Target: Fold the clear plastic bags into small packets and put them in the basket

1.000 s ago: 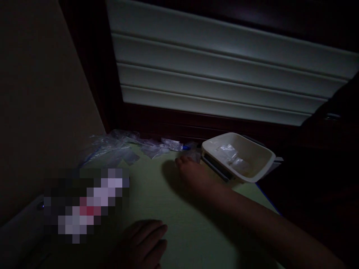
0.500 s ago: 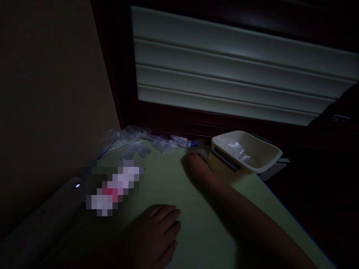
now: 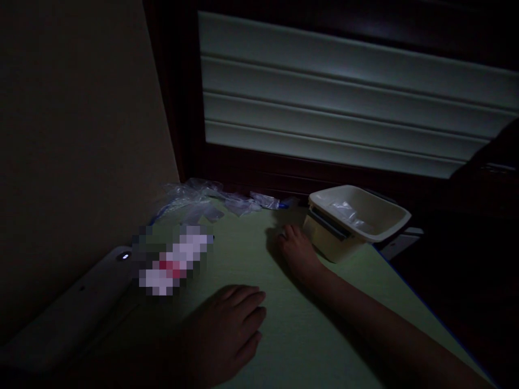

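My left hand rests palm down on the pale green tabletop, its fingers stretched out and slightly apart, holding nothing. My right hand is further forward, just left of a cream plastic container with a dark clip on its side. The fingers of that hand are curled in, and what they hold, if anything, is too dark to make out. Inside the open container lies some crumpled clear plastic.
Clear plastic bags lie along the back edge. A blurred-out pinkish-white item and a long white device with a small light are at the left. A wall stands left, a slatted panel behind. The table's right edge drops into darkness.
My right hand has drawn back slightly and its fingers show more clearly. The left hand stays flat in nearly the same place. The whole view has shifted a little.
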The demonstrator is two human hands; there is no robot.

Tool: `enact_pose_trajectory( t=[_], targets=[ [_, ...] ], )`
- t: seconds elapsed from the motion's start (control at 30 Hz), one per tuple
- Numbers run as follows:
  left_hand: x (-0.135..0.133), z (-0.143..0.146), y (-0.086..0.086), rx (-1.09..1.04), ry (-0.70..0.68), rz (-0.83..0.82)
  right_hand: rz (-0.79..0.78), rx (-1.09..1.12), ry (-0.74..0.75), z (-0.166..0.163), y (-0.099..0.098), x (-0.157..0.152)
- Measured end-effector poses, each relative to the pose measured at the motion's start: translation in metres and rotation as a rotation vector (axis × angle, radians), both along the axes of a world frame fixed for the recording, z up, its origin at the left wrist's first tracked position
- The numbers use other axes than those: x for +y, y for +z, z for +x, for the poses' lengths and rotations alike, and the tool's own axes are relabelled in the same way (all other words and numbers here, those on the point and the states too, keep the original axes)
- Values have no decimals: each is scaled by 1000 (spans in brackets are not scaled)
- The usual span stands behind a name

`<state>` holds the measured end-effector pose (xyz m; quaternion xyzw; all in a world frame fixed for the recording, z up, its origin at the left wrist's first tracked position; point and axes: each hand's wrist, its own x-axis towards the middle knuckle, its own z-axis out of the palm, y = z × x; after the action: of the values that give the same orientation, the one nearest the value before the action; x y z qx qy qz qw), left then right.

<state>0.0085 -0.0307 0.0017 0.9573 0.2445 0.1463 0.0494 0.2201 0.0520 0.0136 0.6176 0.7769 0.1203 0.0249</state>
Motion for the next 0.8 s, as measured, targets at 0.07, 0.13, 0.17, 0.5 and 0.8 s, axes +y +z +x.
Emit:
enact_pose_trajectory(
  t=[0.07, 0.13, 0.17, 0.5, 0.8],
  targets=[
    [0, 0, 1, -3, 0, 1, 17, 41, -33, 1, -4, 5],
    [-1, 0, 2, 3, -4, -11, 1, 99, -59, 1, -7, 9],
    [-2, 0, 3, 4, -5, -17, -13, 134, -63, 1, -9, 9],
    [3, -1, -6, -185, 147, -200, -207, 828, 162, -3, -5, -30],
    [16, 0, -16, -540, 254, -394, -517, 1583, 168, -26, -29, -76]
  ],
)
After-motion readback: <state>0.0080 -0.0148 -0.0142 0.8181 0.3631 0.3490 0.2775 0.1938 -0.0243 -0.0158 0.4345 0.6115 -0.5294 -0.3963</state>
